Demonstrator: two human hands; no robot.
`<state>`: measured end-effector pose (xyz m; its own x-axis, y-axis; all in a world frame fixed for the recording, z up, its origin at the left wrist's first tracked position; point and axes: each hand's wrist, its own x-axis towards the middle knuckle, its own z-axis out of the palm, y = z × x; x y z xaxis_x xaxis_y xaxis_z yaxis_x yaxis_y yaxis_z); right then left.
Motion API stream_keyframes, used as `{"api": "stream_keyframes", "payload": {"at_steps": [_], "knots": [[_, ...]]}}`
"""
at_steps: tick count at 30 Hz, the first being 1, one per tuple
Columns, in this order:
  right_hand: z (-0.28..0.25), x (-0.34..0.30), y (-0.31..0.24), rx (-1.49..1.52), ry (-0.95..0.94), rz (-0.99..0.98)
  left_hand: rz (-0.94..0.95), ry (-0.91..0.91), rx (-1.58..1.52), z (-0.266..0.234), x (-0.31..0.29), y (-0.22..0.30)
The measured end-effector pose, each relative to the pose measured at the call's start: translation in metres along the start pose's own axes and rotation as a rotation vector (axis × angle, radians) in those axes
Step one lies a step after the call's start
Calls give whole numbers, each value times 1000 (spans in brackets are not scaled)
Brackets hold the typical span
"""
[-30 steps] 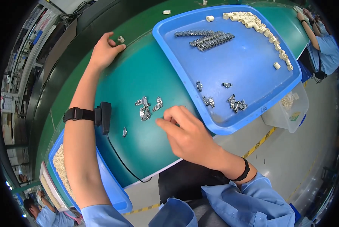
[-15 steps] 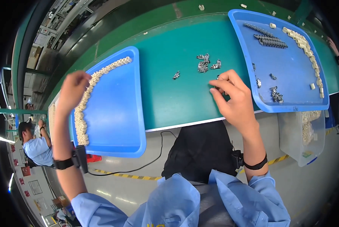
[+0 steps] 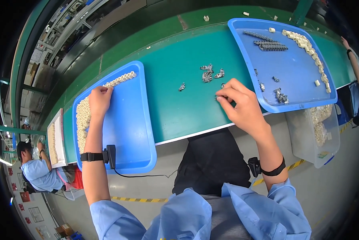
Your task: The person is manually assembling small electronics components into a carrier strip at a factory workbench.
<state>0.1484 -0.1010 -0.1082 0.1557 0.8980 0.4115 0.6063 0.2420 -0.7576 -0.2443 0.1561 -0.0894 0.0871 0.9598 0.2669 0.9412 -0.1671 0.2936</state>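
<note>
My left hand reaches over the left blue tray. Its thumb and fingers are pinched together on one of the short cream-coloured tubes packed along the tray's far and left sides; the fingertips partly hide that tube. Above the green table, my right hand is closed, thumb against forefinger, on a small dark metal clip-like part, mostly covered by the fingers. A few similar silvery metal parts lie in a loose cluster just beyond that hand, and a single one sits farther left.
A second blue tray on the right holds rows of metal parts, loose ones and a curved line of cream tubes. Below it stands a clear plastic bin of pale pieces. Co-workers sit at the left and right.
My left hand has come down to the right onto the row of cream tubes, its fingers pinching. The right hand keeps its pinch above the table. The whole view has shifted slightly.
</note>
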Motion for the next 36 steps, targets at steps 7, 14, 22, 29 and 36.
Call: {"api": "stream_keyframes", "payload": {"at_steps": [7, 14, 22, 29, 36], "knots": [[-7, 0, 9, -140, -52, -145, 80, 48, 19, 6, 8, -8], [-4, 1, 12, -102, -48, -154, 92, 24, -116, -19, -29, 11], [-6, 8, 4, -193, -171, -269, 202, 10, -386, -65, -115, 69], [-7, -8, -19, -106, -71, -318, 555, -12, -587, -77, -202, 144], [-16, -30, -60, 227, -50, -333, 623, 4, -823, -41, -251, 185]]}}
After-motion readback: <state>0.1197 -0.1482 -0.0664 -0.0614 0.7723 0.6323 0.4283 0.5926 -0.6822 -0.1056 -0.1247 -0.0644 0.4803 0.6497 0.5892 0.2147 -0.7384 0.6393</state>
